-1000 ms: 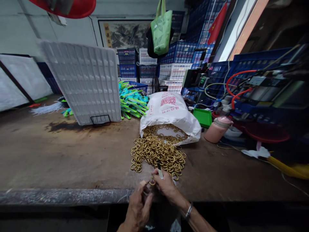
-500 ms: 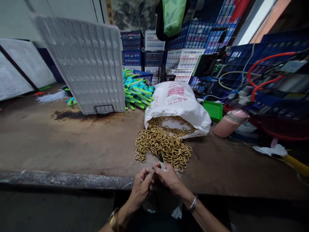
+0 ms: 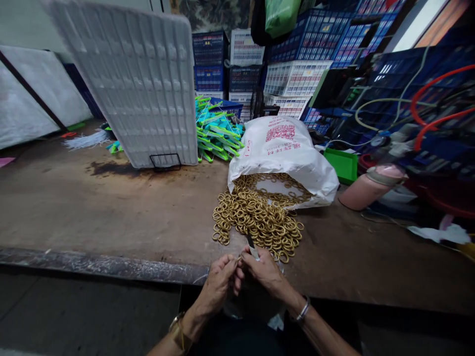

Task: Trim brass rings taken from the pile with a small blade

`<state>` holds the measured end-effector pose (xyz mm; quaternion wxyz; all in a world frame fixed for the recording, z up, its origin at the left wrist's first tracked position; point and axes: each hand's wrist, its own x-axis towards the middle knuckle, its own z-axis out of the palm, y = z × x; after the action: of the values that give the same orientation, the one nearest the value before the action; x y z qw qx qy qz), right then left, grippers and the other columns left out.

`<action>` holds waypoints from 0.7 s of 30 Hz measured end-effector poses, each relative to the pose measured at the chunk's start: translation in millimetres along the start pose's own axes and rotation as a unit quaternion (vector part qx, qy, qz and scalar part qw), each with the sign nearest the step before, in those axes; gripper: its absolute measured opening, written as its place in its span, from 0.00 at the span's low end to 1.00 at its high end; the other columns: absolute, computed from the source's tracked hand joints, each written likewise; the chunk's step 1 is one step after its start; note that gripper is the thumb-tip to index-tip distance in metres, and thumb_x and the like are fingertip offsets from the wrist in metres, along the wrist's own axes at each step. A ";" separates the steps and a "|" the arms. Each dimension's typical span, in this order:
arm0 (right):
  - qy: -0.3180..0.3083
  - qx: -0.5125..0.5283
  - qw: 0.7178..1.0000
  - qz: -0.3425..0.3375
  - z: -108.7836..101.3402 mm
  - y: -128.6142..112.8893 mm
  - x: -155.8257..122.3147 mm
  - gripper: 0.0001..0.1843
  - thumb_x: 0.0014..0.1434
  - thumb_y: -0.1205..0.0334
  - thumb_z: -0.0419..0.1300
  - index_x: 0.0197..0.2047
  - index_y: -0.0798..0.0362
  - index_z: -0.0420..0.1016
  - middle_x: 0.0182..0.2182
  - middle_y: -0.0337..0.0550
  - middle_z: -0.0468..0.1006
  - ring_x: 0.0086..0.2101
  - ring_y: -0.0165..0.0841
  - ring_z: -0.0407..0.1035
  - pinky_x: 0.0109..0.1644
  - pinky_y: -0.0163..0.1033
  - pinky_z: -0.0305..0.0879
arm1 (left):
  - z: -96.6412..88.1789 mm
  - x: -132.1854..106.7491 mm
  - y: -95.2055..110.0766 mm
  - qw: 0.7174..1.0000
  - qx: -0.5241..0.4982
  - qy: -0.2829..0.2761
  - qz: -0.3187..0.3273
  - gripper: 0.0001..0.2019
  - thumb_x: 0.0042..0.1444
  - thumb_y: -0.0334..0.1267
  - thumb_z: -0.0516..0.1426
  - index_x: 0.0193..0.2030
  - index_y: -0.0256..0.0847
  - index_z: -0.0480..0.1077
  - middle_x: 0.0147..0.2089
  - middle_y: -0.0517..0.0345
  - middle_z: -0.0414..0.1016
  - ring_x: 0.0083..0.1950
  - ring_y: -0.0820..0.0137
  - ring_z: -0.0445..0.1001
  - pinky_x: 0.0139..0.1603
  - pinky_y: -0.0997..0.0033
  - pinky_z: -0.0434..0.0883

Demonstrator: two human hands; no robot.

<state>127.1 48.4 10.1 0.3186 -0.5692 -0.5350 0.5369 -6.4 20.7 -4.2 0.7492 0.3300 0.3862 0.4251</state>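
At the table's front edge my left hand is closed, its thumb and fingertips pinching a small gold-coloured ring. Only a sliver of that ring shows. Beside it, almost touching, my right hand is closed around a slim tool with a dark tip and a pale body; its exact kind is unclear. The tool points up and away. Just beyond both hands lies a heap of gold-coloured rings, spilling from the mouth of a white sack with red print.
A ribbed white panel stands on a black wire stand at left. Behind it are green and turquoise plastic pieces. Right of the sack are a green tray and a pink bottle. Stacked crates fill the back.
The view has shifted slightly, so the table's things sit a little further right and higher. My hands stay together at the edge, and more of the ring shows between my fingertips.
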 end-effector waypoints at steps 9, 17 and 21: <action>-0.011 -0.319 0.936 -0.148 -5.3 15.6 -8.2 0.10 0.46 0.72 0.44 0.28 0.52 0.63 0.22 0.38 0.68 0.24 0.29 0.60 0.30 0.32 0.51 | 1.4 2.7 -2.4 0.997 0.045 0.046 0.038 0.15 0.51 0.49 0.52 0.28 0.37 0.61 0.20 0.66 0.62 0.16 0.82 0.56 0.17 0.81 0.58; -0.018 -0.411 0.896 -0.167 -0.6 23.5 -10.5 0.15 0.42 0.75 0.45 0.33 0.52 0.64 0.25 0.39 0.70 0.26 0.29 0.62 0.29 0.33 0.48 | 1.0 0.1 2.8 0.990 0.114 0.064 0.061 0.16 0.50 0.51 0.52 0.26 0.38 0.60 0.16 0.68 0.60 0.14 0.81 0.56 0.16 0.81 0.56; -0.001 -0.452 0.880 -0.148 5.6 27.8 -1.8 0.15 0.42 0.75 0.46 0.34 0.54 0.64 0.24 0.40 0.71 0.24 0.30 0.63 0.27 0.34 0.46 | -1.5 -5.1 6.7 0.988 0.120 0.086 0.054 0.17 0.50 0.52 0.53 0.24 0.38 0.60 0.15 0.68 0.58 0.13 0.82 0.54 0.15 0.82 0.55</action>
<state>129.5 39.3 -16.6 0.1020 -0.5652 -0.7976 0.1842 -12.0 19.2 2.1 0.6441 0.4002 0.4790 0.4422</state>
